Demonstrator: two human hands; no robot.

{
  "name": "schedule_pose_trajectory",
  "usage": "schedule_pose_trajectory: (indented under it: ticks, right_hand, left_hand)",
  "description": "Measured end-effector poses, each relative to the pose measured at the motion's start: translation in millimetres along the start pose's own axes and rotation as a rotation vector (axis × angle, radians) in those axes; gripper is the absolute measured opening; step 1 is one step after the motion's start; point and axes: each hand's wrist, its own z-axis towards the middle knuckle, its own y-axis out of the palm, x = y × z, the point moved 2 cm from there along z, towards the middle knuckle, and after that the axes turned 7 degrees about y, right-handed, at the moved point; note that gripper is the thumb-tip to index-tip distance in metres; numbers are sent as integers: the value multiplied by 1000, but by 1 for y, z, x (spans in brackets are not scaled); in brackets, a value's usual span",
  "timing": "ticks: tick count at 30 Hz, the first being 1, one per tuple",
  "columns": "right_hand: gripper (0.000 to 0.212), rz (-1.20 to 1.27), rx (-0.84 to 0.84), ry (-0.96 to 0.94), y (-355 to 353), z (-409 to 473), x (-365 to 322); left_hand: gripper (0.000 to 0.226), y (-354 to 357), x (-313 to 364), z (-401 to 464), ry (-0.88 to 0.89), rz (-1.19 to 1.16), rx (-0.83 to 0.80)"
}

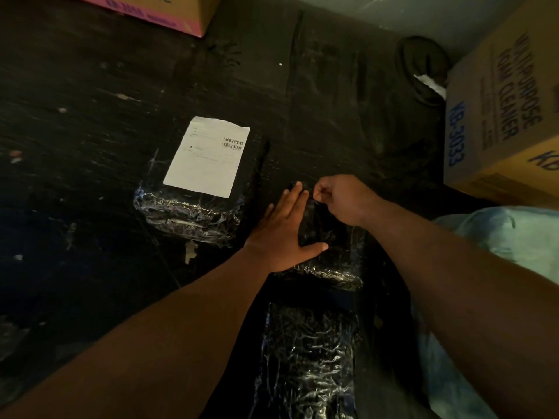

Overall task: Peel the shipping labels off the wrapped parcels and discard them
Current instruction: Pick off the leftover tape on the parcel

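Head view, looking down at a dark, scuffed floor. The left hand lies flat, fingers straight and together, pressing on a black wrapped parcel in the middle of the floor. The right hand has its fingers curled, pinching something thin at that parcel's far edge; what it is, I cannot tell. Just left sits another wrapped parcel, a white shipping label with barcodes still stuck on top. A third parcel lies nearer the person. A tan cardboard box stands at the right edge, a pink-trimmed box at the far edge.
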Motion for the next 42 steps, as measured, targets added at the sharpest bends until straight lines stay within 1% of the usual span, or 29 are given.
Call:
schedule_pose_trajectory:
  ticks: [2, 5, 11, 18, 21, 26, 30, 35, 42]
  right_hand:
    - [18, 15, -16, 11, -1, 0, 2]
    - [15, 76, 24, 45, -2, -1, 5]
    - [11, 54, 11, 21, -2, -2, 3]
    - [11, -68, 43, -16, -2, -2, -3]
    - [14, -115, 54, -37, -3, -4, -5]
    - [20, -261, 97, -112, -2, -9, -13]
    - [17, -337, 53, -110, -2, -6, -22]
    - [17, -323, 26, -142, -2, -5, -22]
    - [6, -245, 12, -201, -4, -11, -6]
  left_hand:
    - [112, 0, 0, 0, 0, 3, 1]
    - [112, 0, 0, 0, 0, 8, 3]
    - [110, -2, 1, 1, 4, 45, 12]
    - [112, -2, 3, 2, -22, 88, 5]
    - [112, -3, 5, 1, -26, 90, 5]
    - [112, -2, 4, 1, -25, 79, 11]
    - [112, -2, 4, 2, -22, 72, 10]
    - [112, -2, 4, 0, -20, 69, 13]
    - [112, -3, 5, 2, -14, 65, 17]
